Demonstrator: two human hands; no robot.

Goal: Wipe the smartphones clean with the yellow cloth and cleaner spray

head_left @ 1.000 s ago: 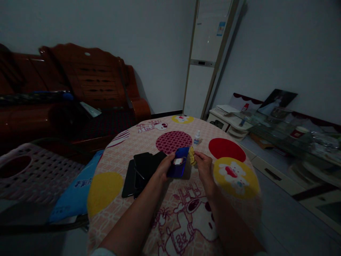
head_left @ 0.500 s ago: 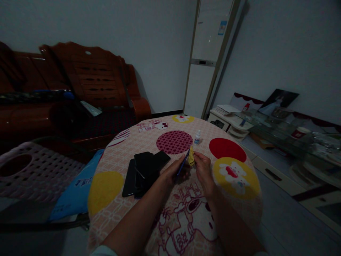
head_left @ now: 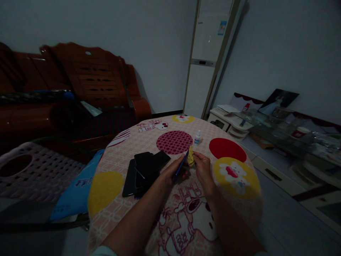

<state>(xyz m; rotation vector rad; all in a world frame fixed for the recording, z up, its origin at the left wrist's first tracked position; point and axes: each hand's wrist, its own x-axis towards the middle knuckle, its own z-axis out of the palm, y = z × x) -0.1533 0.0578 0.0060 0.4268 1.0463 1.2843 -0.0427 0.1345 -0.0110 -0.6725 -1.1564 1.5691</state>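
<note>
My left hand [head_left: 172, 172] is closed on a blue phone [head_left: 181, 166], which is tilted so that mostly its thin edge shows. Between the fingers of my right hand [head_left: 203, 166] is a crumpled yellow cloth [head_left: 190, 157]. The cloth is right beside the phone's upper end; I cannot tell whether they touch. To the left of my left hand, several dark phones or tablets [head_left: 153, 164] lie in an overlapping pile. A small white bottle [head_left: 197, 137] with a blue label stands upright beyond my right hand.
The round table [head_left: 106, 220] wears a patterned cloth. A woven chair [head_left: 39, 174] with a blue cushion [head_left: 77, 186] stands at left, before a wooden sofa [head_left: 90, 78]. A tall air conditioner [head_left: 199, 85] is behind. At right, a glass-topped cabinet [head_left: 266, 169] holds a paper cup [head_left: 300, 132].
My left hand has turned the blue phone from showing its broad back to nearly edge-on. The yellow cloth has shifted slightly beside it. The pile and bottle stay put.
</note>
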